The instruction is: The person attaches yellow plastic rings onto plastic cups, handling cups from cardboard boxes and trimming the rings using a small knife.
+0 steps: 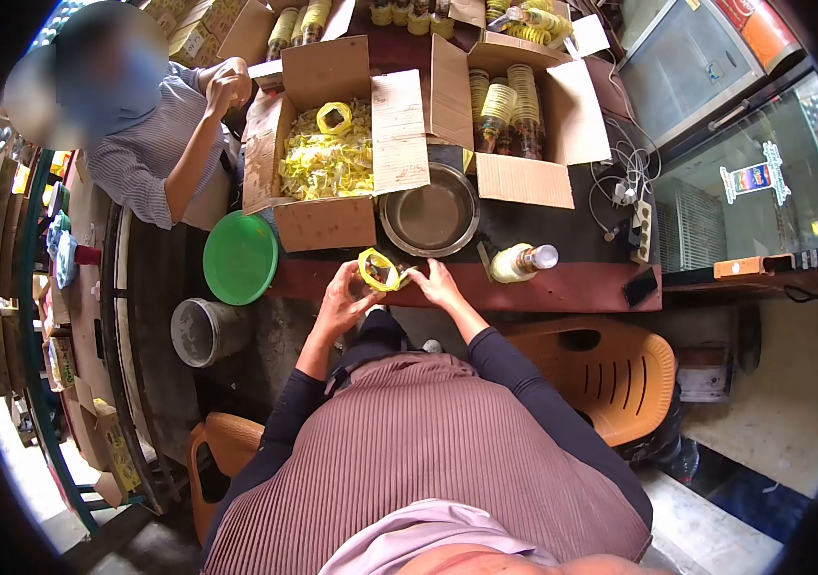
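Observation:
My left hand [340, 301] is closed on the left side of a yellow ring-shaped piece [367, 259] with a dark middle, held just off the table's front edge. At its right side, the fingers of my right hand [440, 286] are pinched together; what they grip is too small to make out. Just beyond my hands sits a round metal bowl [471, 216]. An open cardboard box [328, 225] holds many crumpled yellow pieces [328, 168], with a similar yellow ring [334, 118] lying on top.
A bottle-like container with a pale cap [522, 262] lies to the right, near a phone [640, 286] and a power strip [642, 230]. Another box [524, 182] holds stacked yellow-ringed items. A green basin [240, 257] and bucket [200, 333] are left. Another person [174, 144] is at the far left.

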